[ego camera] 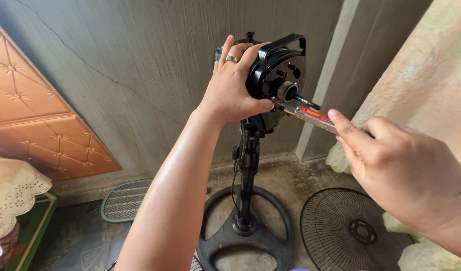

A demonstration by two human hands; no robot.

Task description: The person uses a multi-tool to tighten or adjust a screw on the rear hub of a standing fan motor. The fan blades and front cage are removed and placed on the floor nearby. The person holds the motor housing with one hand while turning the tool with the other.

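My left hand (233, 83) clamped around black fan motor housing (278, 75) atop stand (246, 165). My right hand (401, 168) closed on metal tool (311, 114), tip at shaft (303, 99). Housing looks rigid, top-heavy; grip rear casing. Grille (348, 232) lies on floor.

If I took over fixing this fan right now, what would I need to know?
Left hand: grips the black motor head atop the stand, holding it steady.
Right hand: holds a silvery tool with its tip at the motor's front, just under the bare shaft.
Done: the front grille is off and lies on the floor to the right; no blades on the shaft.
Left: whatever the tool tip is on, which is too small to tell.
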